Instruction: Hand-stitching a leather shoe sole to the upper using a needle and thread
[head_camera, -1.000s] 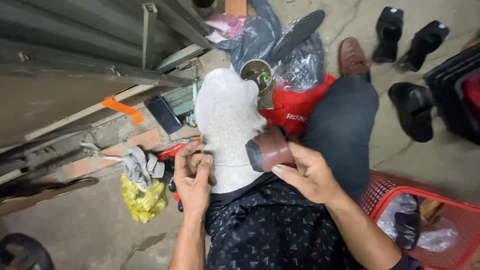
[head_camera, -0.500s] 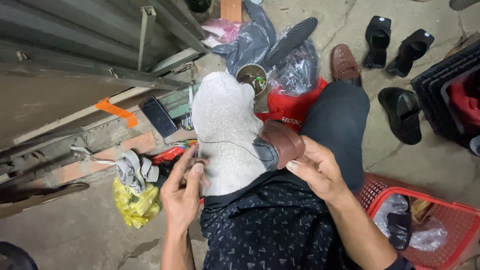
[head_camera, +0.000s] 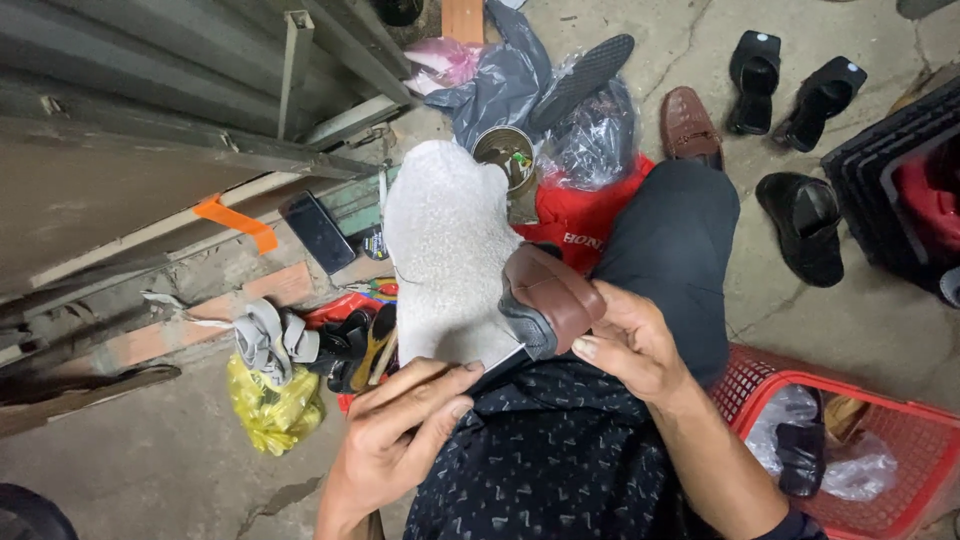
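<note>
In the head view a shoe (head_camera: 455, 265) lies sole-up on the person's lap, its pale rough sole toward the camera and the brown heel (head_camera: 550, 295) at the near end. The right hand (head_camera: 630, 345) cups the heel, thumb and fingers wrapped on its side. The left hand (head_camera: 400, 430) rests with fingers stretched flat along the sole's near edge, pressing rather than clenching. The shoe looks light and fairly stiff through the sole, softer at the upper; the gritty sole should not slip, and the heel and sole edge seem the firm places to hold. A can (head_camera: 505, 150) stands just beyond the toe.
</note>
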